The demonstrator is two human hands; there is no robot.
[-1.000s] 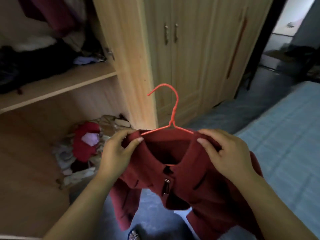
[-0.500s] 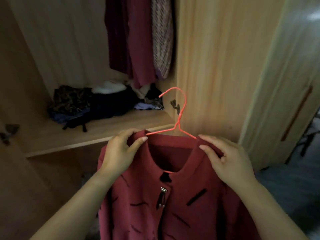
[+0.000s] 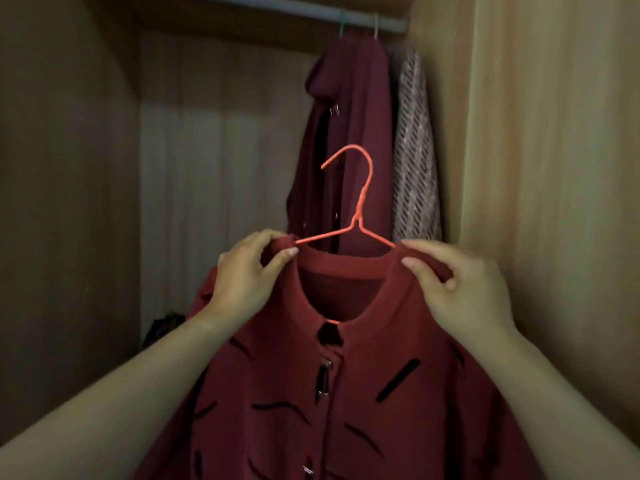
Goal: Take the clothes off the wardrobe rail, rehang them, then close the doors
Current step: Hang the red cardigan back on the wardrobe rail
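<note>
Wardrobe rail runs crosswise well above both sets of fingers. Left hand and right hand are pinched shut on the shoulders of the red cardigan, whose orange hanger hook rises between them, pointing up at the rail

- No text, label, brand, number or sign can be read anywhere in the head view.
</note>
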